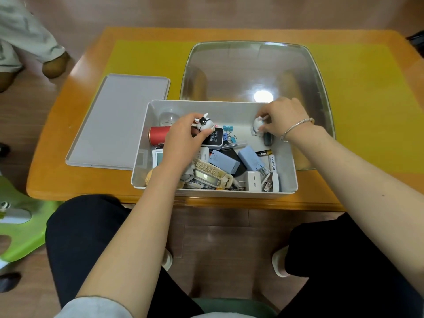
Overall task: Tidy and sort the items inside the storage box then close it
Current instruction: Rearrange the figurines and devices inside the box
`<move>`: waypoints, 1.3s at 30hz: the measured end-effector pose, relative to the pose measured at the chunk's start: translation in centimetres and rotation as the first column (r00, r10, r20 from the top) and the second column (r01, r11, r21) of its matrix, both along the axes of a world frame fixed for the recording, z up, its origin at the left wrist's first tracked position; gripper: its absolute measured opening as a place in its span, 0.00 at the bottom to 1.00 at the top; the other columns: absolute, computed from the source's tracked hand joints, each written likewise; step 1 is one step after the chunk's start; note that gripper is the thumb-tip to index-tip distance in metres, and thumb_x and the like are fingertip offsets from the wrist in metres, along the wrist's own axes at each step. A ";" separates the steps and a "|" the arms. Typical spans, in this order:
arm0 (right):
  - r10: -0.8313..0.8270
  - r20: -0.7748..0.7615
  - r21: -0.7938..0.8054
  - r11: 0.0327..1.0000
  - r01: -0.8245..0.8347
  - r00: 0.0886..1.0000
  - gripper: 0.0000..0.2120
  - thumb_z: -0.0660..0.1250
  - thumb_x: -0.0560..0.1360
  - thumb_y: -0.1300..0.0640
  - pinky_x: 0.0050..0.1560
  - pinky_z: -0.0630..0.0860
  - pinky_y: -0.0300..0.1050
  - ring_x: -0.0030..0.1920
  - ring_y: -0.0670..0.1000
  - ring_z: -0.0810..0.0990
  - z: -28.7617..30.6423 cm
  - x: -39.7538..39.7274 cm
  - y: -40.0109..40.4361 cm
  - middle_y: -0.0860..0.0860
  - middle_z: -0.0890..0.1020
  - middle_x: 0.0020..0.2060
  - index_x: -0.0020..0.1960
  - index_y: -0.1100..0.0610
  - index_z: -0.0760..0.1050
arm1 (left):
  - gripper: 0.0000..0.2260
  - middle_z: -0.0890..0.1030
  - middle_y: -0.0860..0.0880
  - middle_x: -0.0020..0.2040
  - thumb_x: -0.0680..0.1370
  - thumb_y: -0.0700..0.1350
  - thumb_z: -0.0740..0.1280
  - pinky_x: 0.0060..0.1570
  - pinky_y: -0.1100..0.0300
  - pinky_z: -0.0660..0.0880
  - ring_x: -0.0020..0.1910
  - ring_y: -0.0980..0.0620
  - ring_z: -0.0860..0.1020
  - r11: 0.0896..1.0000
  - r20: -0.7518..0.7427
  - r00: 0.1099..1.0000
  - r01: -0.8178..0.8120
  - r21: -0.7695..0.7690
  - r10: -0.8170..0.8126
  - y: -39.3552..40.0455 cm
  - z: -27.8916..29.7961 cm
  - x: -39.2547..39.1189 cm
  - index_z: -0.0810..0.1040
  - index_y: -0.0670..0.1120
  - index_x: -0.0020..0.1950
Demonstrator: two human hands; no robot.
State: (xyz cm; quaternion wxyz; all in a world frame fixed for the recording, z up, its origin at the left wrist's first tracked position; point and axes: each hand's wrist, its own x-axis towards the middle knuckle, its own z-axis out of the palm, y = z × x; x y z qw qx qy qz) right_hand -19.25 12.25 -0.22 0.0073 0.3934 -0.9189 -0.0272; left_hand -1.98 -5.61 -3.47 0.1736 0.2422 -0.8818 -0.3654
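Item 1, hands. My left hand [181, 138] was closed around a small white rabbit figure with dark goggles [203, 124], held just above the clutter. My right hand [281, 118] pinched a second white figure [257, 127] near the box's far right corner; whether that one rested on the box floor I could not tell.

Item 2, handling note. I judged the step to be pairing the two figures; they looked light and hard, so a fingertip pinch would serve, and setting both together in the bare corner under the right hand would keep them clear of the pile.

Item 3, storage box [288, 166], under both hands, open on the bench [55, 180]. Contents: red can [158, 134] left of the left hand; Wi-Fi device [214, 138], blue binder clips [228, 131], two blue chargers [237, 160], remote [212, 172], batteries [272, 161], white plug [254, 180], all unsorted.

Item 4, grey lid [119, 120], off, lying left of the box. Clear tub [321, 83] beyond the hands.
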 end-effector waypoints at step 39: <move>-0.184 -0.021 -0.322 0.932 0.167 0.983 0.07 0.66 0.75 0.52 0.54 0.67 0.49 0.51 0.55 0.76 -0.8 0.7 2.1 0.51 0.81 0.49 0.52 0.50 0.80 | 0.13 0.74 0.54 0.38 0.73 0.43 0.74 0.37 0.60 0.71 0.39 0.51 0.75 0.973 0.141 0.964 0.230 -0.024 -0.225 4.5 1.5 -8.1 0.75 0.49 0.55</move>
